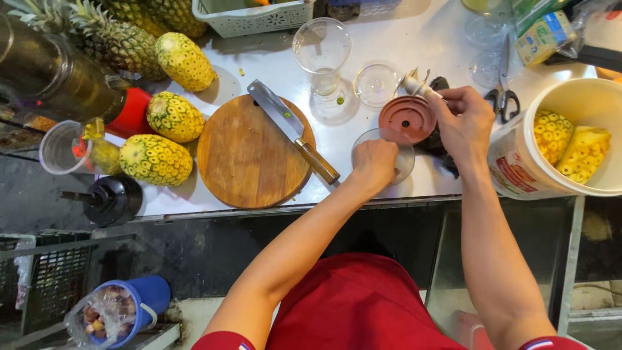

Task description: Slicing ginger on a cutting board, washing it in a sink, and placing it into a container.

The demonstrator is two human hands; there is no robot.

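Terracotta-red and round, the plastic lid [407, 118] lies flat on the white table [427, 45], tucked under the right hand [465, 123], which pinches a small white blade piece [414, 85] at its far edge. Left hand [374, 163] closes on the rim of a clear plastic cup [402, 150] just near-side of that lid, touching it. Further left, a cleaver [288, 126] slants across the round wooden board [246, 159], knobbly peeled pineapples [170, 115] beyond.

White counter [414, 39] under bright light; dark floor below (blue bucket [139, 301] at left).
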